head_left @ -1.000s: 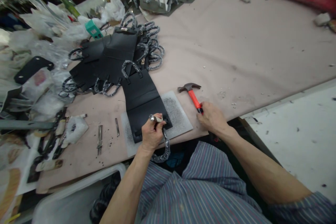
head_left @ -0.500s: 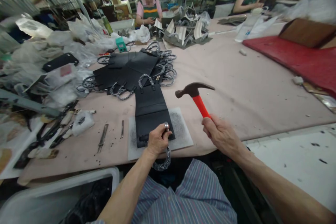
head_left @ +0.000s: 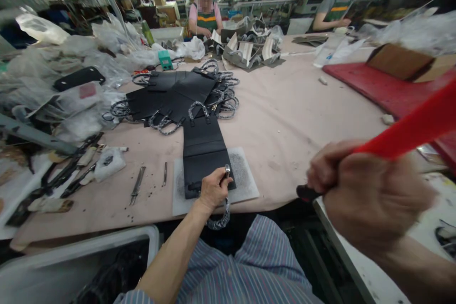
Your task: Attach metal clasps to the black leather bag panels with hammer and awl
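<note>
My left hand is closed around a metal punch, holding it upright on the near end of a black leather panel. The panel lies on a grey speckled pad at the table's front edge, and its wrapped handle hangs over that edge. My right hand is raised close to the camera and grips the red handle of a hammer. The hammer's head is out of view at the right.
A stack of black panels with wrapped handles lies behind the pad. Loose metal tools and plastic bags crowd the left side. A red mat lies at right. Two people work at the far end.
My right hand took the hammer off the table and swung it up and back to the right, close to the camera. The view tilted up. My left hand stayed on the punch.
</note>
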A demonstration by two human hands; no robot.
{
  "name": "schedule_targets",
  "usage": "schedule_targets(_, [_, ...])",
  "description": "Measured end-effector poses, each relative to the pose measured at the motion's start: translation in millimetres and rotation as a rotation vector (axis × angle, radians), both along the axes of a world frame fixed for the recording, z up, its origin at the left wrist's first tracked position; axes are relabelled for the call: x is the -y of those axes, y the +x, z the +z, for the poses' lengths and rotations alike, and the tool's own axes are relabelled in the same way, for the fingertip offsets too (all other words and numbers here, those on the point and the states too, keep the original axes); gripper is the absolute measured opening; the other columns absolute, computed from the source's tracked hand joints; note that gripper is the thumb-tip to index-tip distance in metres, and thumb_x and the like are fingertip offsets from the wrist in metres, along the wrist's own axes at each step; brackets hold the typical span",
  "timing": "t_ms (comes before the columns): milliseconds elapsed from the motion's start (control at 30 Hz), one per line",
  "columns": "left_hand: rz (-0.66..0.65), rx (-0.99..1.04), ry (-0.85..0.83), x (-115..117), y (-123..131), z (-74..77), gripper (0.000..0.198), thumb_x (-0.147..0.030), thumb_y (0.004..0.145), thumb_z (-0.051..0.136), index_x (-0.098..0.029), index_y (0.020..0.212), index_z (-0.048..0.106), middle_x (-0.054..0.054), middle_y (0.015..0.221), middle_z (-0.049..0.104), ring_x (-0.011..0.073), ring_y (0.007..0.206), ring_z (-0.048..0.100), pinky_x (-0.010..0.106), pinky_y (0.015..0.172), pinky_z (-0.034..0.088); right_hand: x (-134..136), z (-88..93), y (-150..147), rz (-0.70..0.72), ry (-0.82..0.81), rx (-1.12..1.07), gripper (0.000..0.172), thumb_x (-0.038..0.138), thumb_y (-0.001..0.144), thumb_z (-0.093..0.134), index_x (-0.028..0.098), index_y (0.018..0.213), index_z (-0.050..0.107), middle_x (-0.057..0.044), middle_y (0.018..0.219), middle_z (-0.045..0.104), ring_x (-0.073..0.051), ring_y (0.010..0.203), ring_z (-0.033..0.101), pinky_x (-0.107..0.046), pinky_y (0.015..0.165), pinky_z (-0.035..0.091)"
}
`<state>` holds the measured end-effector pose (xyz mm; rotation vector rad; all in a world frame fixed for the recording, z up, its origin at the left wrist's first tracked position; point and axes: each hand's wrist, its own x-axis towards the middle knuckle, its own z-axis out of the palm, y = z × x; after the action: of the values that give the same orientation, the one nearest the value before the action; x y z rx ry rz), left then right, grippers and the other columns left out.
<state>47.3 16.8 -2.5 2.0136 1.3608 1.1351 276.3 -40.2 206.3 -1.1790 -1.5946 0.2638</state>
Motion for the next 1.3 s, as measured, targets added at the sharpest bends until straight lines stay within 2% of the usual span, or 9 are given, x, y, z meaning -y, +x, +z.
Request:
schedule_targets(133, [0.021,-0.026,-0.006,0,-1,-5.1,0.012,-0.018,0.089,0.065,-0.023,0.099,0.069,0.004,0.095,0.076,0.0210,0.089,0.074,0.031,0.084,0.058,1,-27.2,8,0.148,-0.371,0.584,0.031,0.040,0.101,0.046,0.025,0.074,0.045,0.006,0.048,0.044,-0.012,0.038,0.033,-0.030,0.044,0.017])
schedule_targets(367, [0.012,-0.030,0.023,-1,-2,-4.2,0.015,-0.016,0.089,0.066,-0.022,0.101,0.071,0.005,0.100,0.077,0.0211,0.093,0.074,0.031,0.087,0.059,2,-21.1,8,0.000,-0.221,0.327,0.035,0.045,0.106,0.033,0.025,0.080,0.046,0.003,0.057,0.050,-0.013,0.046,0.042,-0.028,0.047,0.029])
schedule_targets(467, [0.012,-0.048,0.010,-2,-2,-3.0,0.013,-0.015,0.088,0.066,-0.022,0.098,0.071,0.004,0.094,0.077,0.0206,0.089,0.074,0.030,0.083,0.059,3,-32.5,10,0.152,-0.429,0.614,0.034,0.044,0.102,0.038,0.025,0.076,0.046,0.003,0.052,0.047,-0.013,0.042,0.035,-0.030,0.048,0.019])
schedule_targets(567, [0.007,-0.041,0.008,-2,-1,-2.5,0.016,-0.017,0.090,0.065,-0.022,0.103,0.070,0.005,0.101,0.077,0.0210,0.094,0.074,0.031,0.088,0.058,-5,-44.2,23,0.112,-0.615,0.552,0.036,0.048,0.102,0.036,0.024,0.079,0.047,0.002,0.058,0.052,-0.015,0.048,0.044,-0.029,0.051,0.026])
schedule_targets(800, [-0.027,-0.015,-0.059,2,-1,9.7,0.011,-0.019,0.092,0.062,-0.022,0.102,0.067,0.004,0.100,0.074,0.0202,0.096,0.072,0.032,0.090,0.056,-38,-126.9,53,-0.029,-0.947,0.450,0.039,0.039,0.103,0.030,0.019,0.082,0.057,-0.003,0.065,0.061,-0.019,0.060,0.059,-0.029,0.058,0.042])
schedule_targets(900, [-0.036,-0.011,-0.093,2,-1,15.4,0.014,-0.019,0.092,0.062,-0.023,0.105,0.066,0.005,0.103,0.074,0.0205,0.098,0.071,0.033,0.092,0.056,-42,-158.8,43,-0.133,-0.827,0.586,0.035,0.030,0.100,0.038,0.009,0.117,0.061,-0.020,0.105,0.070,-0.029,0.090,0.066,-0.039,0.077,0.049])
schedule_targets(1000, [-0.050,0.000,-0.109,0,-2,21.0,0.021,-0.021,0.092,0.064,-0.023,0.112,0.066,0.005,0.109,0.074,0.0212,0.103,0.071,0.034,0.095,0.055,-43,-168.9,11,-0.083,-0.487,0.670,0.048,0.029,0.097,0.049,0.011,0.142,0.050,-0.025,0.143,0.054,-0.036,0.125,0.055,-0.051,0.101,0.043])
schedule_targets(1133, [-0.095,0.021,-0.139,0,-2,26.1,0.015,-0.020,0.092,0.063,-0.022,0.106,0.068,0.005,0.105,0.075,0.0203,0.098,0.071,0.033,0.093,0.055,-46,-178.0,-40,0.193,-0.386,0.641,0.049,0.031,0.097,0.054,0.018,0.145,0.051,-0.017,0.152,0.051,-0.034,0.140,0.044,-0.054,0.114,0.035])
schedule_targets(1300, [-0.005,0.210,-0.249,-6,2,22.8,0.012,-0.028,0.091,0.064,-0.020,0.094,0.072,0.006,0.097,0.076,0.0202,0.093,0.072,0.033,0.088,0.057,-46,-201.1,-64,0.201,-0.422,0.601,0.049,0.029,0.096,0.055,0.020,0.145,0.053,-0.015,0.154,0.050,-0.036,0.143,0.040,-0.059,0.118,0.027])
